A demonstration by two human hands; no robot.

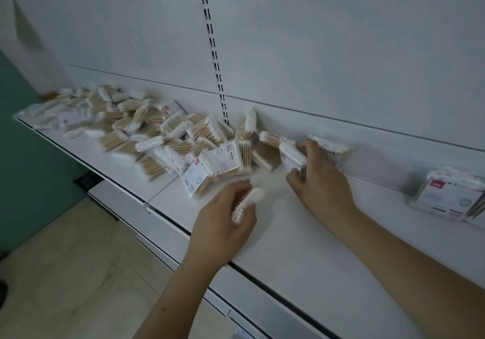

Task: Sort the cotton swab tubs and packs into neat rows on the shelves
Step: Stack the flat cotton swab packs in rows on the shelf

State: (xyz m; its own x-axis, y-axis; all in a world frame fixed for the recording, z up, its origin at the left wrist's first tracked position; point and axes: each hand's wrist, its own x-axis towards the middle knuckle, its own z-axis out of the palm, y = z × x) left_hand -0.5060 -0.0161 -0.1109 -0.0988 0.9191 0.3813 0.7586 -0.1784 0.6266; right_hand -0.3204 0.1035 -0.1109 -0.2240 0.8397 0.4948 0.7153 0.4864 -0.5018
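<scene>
The left hand (225, 215) gripped one swab pack (248, 202) low over the white shelf (301, 246), while the right hand (319, 178) clutched another pack (291, 154) near the back panel. A loose heap of packs (147, 133) sprawled leftward (quite blurred); a small stack (451, 199) sat far right.
</scene>
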